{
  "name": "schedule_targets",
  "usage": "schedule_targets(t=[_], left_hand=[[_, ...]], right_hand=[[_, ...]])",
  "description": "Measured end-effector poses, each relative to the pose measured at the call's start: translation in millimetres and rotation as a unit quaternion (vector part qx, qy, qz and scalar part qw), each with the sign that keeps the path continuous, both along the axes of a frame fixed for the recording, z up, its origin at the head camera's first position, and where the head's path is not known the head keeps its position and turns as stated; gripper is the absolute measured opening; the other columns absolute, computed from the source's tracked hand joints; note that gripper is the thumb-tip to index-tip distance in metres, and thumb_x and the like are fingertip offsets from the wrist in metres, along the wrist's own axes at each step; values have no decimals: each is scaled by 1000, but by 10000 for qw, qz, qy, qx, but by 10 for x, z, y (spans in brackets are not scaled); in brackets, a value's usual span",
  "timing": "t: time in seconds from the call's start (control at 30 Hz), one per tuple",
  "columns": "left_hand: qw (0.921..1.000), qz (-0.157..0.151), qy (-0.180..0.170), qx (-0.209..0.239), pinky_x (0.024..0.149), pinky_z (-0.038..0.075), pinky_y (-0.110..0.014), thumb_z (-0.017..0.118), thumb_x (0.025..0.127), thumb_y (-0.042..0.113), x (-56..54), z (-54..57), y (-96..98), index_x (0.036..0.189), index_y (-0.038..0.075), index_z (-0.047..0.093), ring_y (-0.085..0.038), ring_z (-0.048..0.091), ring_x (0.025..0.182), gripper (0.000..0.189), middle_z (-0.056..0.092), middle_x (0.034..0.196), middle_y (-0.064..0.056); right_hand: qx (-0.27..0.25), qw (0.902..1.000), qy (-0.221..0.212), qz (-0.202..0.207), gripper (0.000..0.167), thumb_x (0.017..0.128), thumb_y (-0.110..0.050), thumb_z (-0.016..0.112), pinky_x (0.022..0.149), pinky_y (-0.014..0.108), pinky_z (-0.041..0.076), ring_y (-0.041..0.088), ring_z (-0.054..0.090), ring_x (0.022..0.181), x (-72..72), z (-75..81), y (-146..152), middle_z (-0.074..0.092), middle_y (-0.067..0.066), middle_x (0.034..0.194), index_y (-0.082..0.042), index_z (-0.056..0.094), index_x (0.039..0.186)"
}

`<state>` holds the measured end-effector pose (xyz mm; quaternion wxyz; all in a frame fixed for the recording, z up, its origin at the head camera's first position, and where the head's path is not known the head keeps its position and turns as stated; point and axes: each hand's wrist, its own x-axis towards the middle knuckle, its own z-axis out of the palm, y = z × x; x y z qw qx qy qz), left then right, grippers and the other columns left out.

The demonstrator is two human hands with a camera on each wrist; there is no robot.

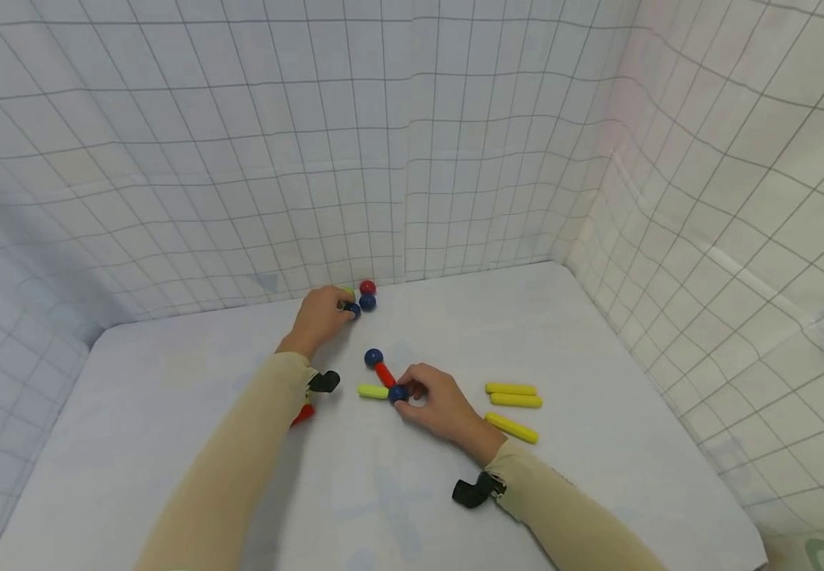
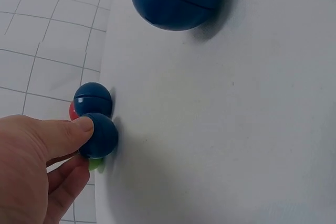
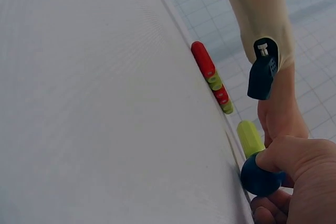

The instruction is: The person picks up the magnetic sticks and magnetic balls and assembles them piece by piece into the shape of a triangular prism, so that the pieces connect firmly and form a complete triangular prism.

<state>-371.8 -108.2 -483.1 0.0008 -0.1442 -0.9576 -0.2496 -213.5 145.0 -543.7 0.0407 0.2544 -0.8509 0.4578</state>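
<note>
Near the back edge, my left hand (image 1: 319,319) pinches a blue ball (image 2: 103,139) between thumb and fingers. Beside that ball lie another blue ball (image 1: 367,302) and a red ball (image 1: 367,287); a lime-green piece (image 1: 348,293) shows partly behind the fingers. My right hand (image 1: 442,403) grips a blue ball (image 3: 261,176) at mid-table. From this ball a lime-green rod (image 1: 373,391) points left. A red rod (image 1: 385,374) runs from it toward a further blue ball (image 1: 373,358); whether every joint touches is hard to tell.
Several yellow rods (image 1: 513,400) lie right of my right hand. Red rods (image 3: 202,59) and lime-green rods (image 3: 214,81) lie by the left forearm, mostly hidden in the head view. Grid-patterned cloth (image 1: 412,143) hangs around the white table (image 1: 583,349).
</note>
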Motion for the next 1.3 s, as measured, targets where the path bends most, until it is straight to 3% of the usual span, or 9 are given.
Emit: schedule_targets(t=[0.33,0.77,1.13,1.3], left_hand=[[9987,159,-109,465,104,54,-51,80,99,12,24,-70,-54,132,1,75,-35,68,113,35,75,122,-19],[9983,59,-373,451,104,55,-51,78,100,15,-15,-95,-155,133,-4,72,-36,69,112,38,75,120,-21],[9971,-204,-529,504,101,56,-50,81,98,10,43,-107,-269,134,2,75,-35,69,112,38,73,124,-19],[9963,-450,-516,513,101,57,-50,83,97,10,141,-65,-319,133,4,76,-33,69,110,37,74,123,-16]], right_hand=[[54,10000,25,-41,23,94,-10,85,81,29,56,11,62,90,-6,-16,-11,66,-9,102,-17,73,112],[-6,9999,147,-39,24,93,-9,85,79,29,56,12,61,88,-21,-32,5,65,-9,100,-16,72,111],[61,9999,114,-64,22,94,-11,84,81,30,56,12,61,90,-18,-11,9,65,-8,100,-17,72,111],[57,9999,122,-38,22,94,-12,85,81,29,56,11,61,90,-17,-25,2,65,-9,101,-18,72,111]])
